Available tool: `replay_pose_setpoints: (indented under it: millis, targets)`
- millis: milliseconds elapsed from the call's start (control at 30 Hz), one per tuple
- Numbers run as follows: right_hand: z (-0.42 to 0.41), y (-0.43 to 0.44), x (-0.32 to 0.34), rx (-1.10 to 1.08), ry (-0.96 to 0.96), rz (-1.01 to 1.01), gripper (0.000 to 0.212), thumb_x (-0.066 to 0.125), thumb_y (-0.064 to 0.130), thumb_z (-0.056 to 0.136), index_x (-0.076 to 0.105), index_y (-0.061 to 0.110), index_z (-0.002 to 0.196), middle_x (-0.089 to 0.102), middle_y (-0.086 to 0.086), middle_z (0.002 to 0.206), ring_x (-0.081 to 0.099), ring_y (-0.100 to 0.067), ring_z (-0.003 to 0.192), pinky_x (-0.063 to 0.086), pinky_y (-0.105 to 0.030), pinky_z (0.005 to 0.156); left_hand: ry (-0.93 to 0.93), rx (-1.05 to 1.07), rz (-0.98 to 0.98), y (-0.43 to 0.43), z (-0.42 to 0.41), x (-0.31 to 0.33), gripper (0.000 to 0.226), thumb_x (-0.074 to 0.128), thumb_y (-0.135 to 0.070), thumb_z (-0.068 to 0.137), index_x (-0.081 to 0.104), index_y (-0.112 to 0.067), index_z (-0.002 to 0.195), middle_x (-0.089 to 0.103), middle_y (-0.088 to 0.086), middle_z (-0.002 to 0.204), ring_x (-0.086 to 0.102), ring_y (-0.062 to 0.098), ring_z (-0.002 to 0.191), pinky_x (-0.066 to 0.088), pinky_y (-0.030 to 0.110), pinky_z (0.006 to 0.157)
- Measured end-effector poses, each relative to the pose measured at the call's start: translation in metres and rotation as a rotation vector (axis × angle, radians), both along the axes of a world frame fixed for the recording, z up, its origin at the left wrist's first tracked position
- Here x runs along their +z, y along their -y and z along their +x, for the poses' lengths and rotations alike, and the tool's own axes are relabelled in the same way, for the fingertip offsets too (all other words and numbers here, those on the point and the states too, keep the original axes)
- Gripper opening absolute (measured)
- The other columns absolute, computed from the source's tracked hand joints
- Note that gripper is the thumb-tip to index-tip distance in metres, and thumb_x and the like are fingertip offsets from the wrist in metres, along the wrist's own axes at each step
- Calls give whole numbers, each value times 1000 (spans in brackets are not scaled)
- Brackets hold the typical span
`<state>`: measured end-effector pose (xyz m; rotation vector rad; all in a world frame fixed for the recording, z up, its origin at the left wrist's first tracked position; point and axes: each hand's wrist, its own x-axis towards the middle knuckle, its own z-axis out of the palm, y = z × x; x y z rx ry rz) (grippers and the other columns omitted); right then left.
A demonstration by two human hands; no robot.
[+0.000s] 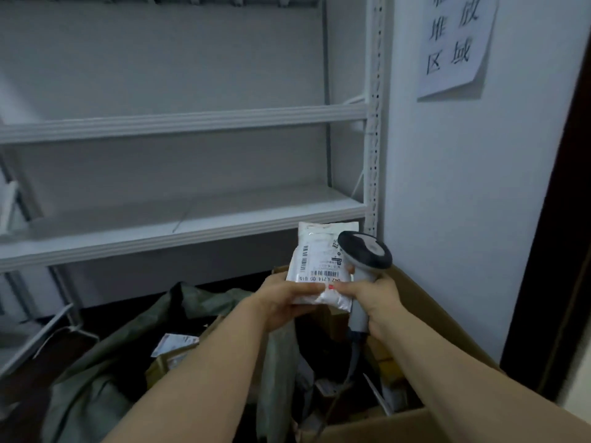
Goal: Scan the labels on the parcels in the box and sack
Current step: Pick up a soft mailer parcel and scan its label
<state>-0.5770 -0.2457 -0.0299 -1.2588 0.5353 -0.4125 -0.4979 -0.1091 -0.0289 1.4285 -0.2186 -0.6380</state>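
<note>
A white plastic parcel (316,260) with a barcoded label facing up is held above the cardboard box (425,311). My left hand (281,302) grips its lower left edge. My right hand (374,302) grips the handle of a grey barcode scanner (364,254), and its forefinger touches the parcel's lower edge. The scanner's dark head sits over the label's right side. A green sack (105,372) lies open to the left of the box, with a white parcel (174,343) and brown parcels inside it.
White metal shelving (192,119) stands behind the sack and box, its boards bare. A paper sign (454,43) hangs on the white wall at right. A dark door frame (556,219) runs down the right edge. More parcels lie inside the box (383,372).
</note>
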Motion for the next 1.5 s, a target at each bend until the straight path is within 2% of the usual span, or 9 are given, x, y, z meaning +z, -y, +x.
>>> replay_pose_setpoints:
  millis: [133,233,267,400,533,633,700,867,1500]
  targets:
    - [-9,-17,12,116,-5,-137,25,73,0,78,64,1,102,66,-10,79,63,-18,63,52,-29,54,143,315,-12,-32,13,19,38,75,12,70,61,6,105,70,19,95,70,28,77,60,33,64]
    - [-15,-26,20,220,-33,-293,12,72,2,80,63,1,87,61,-12,65,53,-18,51,46,-31,53,196,391,18,-53,16,32,29,72,13,73,62,1,98,68,13,86,67,22,70,57,22,52]
    - [-15,-29,23,251,-51,-341,12,73,4,79,63,1,84,60,-12,62,51,-18,49,45,-31,52,220,422,48,-59,15,34,27,73,12,73,63,0,94,68,12,85,67,22,71,57,22,53]
    - [-17,-46,32,330,-91,-479,13,73,4,79,61,4,74,56,-10,58,46,-15,46,42,-27,48,251,522,124,-79,20,37,31,73,11,74,65,5,104,69,20,100,68,32,88,57,40,80]
    - [-14,-62,35,369,-94,-593,14,72,5,79,59,4,73,57,-14,63,46,-15,45,42,-26,47,253,546,114,-89,18,40,26,66,13,80,65,6,105,67,19,96,65,24,70,54,35,66]
    - [-12,-67,36,382,-101,-597,13,72,6,79,60,4,74,57,-13,63,47,-14,45,43,-25,47,239,560,87,-92,18,41,21,65,13,81,65,4,100,67,16,91,63,21,64,53,29,51]
    - [-11,-70,37,393,-90,-600,15,72,5,79,59,4,72,56,-12,61,46,-15,45,42,-26,47,231,567,67,-94,19,41,22,65,13,81,65,5,102,66,14,85,63,21,63,54,27,47]
    - [-8,-74,39,381,-72,-601,18,72,3,79,58,6,67,55,-11,57,45,-14,42,41,-26,46,221,584,65,-95,23,38,30,63,14,82,62,8,112,66,23,103,63,28,79,52,35,72]
    - [4,-78,30,391,-53,-551,12,71,2,78,60,5,75,55,-9,59,45,-13,44,42,-23,45,121,605,27,-107,33,28,25,60,11,86,61,8,110,66,20,98,64,28,81,53,35,75]
